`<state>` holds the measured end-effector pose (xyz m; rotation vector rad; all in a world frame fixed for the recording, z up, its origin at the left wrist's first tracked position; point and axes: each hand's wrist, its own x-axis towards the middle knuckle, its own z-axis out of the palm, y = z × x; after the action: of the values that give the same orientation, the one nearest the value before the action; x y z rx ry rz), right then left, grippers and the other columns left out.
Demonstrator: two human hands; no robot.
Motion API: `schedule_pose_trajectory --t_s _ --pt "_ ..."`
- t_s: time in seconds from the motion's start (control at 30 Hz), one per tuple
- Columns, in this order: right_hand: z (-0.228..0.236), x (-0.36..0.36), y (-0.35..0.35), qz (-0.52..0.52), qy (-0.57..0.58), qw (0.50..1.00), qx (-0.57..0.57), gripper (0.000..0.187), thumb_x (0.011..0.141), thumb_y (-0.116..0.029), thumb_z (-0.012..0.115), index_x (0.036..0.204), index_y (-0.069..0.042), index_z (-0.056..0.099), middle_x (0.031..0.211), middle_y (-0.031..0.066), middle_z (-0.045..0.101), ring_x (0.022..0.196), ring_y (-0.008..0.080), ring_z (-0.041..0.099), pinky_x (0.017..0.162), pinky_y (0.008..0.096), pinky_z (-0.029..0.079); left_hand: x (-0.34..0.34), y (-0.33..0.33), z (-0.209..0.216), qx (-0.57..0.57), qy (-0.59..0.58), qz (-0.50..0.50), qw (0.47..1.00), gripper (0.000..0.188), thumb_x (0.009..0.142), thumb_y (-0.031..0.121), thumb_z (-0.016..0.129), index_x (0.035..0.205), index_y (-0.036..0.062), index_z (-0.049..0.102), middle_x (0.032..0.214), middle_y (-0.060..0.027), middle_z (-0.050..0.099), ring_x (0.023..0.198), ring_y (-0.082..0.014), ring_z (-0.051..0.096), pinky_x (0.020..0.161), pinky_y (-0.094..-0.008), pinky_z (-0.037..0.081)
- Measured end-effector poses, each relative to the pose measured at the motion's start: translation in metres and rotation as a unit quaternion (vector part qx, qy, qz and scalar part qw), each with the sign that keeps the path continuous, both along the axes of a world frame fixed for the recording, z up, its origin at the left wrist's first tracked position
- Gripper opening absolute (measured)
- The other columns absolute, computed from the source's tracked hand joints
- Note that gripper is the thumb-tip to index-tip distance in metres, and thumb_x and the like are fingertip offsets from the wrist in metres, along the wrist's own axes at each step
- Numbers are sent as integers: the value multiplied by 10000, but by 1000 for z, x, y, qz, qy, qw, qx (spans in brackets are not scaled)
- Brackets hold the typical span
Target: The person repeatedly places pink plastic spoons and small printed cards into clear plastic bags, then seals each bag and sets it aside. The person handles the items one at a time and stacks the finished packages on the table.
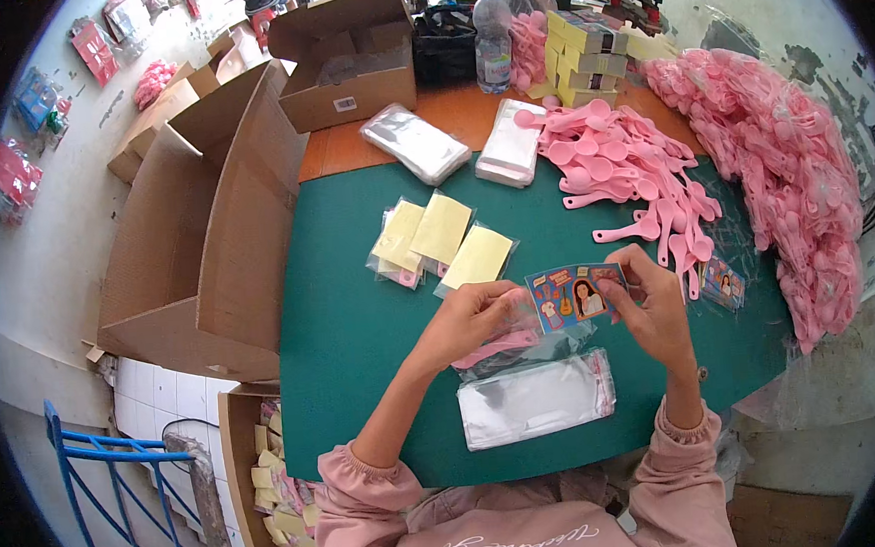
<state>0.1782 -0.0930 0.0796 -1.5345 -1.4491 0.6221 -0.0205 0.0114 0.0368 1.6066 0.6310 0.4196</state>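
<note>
pink sweatshirt foremost, right hand clamped on blue card, left hand pinched on seemingly a clear bag

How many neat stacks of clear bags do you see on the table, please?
3: the near stack, the far-left stack and the far-right stack by the pink spoons; others may be hidden.

The right hand covers the right end of a printed card; the left hand hides part of a clear plastic bag. The lower edge crops the blue hand truck and a packet-filled cardboard box.
</note>
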Motion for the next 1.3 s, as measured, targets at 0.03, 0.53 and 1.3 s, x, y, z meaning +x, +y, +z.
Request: schedule_pose_trajectory --t_s 0.03,0.53,1.3 --pt "1 0 0 0 0 1000 0 78 849 -65 552 890 -18 505 723 28 572 592 47 507 462 183 427 0 0 1 12 34 -7 999 292 924 222 438 925 -12 612 812 -61 634 810 -117 618 700 -245 488" --pt "-9 -3 13 125 -65 986 -89 143 787 -67 597 802 19 484 644 72 518 549 109 533 475 269 431 4 -2 -5 86 15 -68 994 264 898 237 497 999 12 589 741 -63 623 672 -94 577 576 -239 422" --pt "-51 35 26 116 197 957 -179 109 679 -35 645 767 8 597 711 3 570 631 51 507 527 195 386 -17 16 -15 -70 9 -129 989 509 784 77 628 1242 60 405 962 -79 585 812 -88 571 660 -222 473"
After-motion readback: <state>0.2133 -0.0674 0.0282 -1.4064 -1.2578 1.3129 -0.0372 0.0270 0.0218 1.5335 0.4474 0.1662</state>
